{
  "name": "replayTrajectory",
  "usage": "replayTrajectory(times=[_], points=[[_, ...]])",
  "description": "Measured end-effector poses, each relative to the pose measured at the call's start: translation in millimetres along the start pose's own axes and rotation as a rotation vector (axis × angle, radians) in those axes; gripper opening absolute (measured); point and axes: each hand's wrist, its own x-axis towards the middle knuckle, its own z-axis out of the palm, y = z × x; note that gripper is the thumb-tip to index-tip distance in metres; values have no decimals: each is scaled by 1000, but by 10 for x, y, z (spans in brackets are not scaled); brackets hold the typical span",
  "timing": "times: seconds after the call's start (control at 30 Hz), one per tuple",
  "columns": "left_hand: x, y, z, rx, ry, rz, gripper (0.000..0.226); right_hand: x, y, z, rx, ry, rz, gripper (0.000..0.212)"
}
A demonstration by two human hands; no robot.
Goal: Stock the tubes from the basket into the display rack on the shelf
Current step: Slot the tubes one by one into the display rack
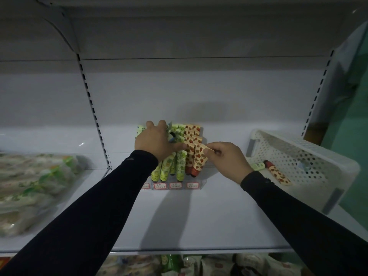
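Observation:
A clear display rack (196,185) with small price labels stands on the white shelf (199,220). Several green-patterned tubes (166,168) fill its left rows and several strawberry-patterned tubes (194,134) its right row. My left hand (154,142) lies over the back of the green tubes, fingers curled on their tops. My right hand (227,158) pinches the flat end of a strawberry tube (199,160) standing at the front of the right row. The white perforated basket (310,156) on the right holds a strawberry tube (277,173) and a pale green tube (258,166).
Clear bags of packaged food (31,188) lie on the neighbouring shelf at the left. A slotted upright (95,116) divides the two shelf bays. More packaged goods (199,265) show on the shelf below. A green wall (354,136) stands at the right.

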Motion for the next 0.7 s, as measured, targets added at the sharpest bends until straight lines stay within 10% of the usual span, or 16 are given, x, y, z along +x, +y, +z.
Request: replayTrajectory(times=[0.7], points=[[-1,-68,79,-32,31,3,81,87,-91,11,-179,92,-80,21]])
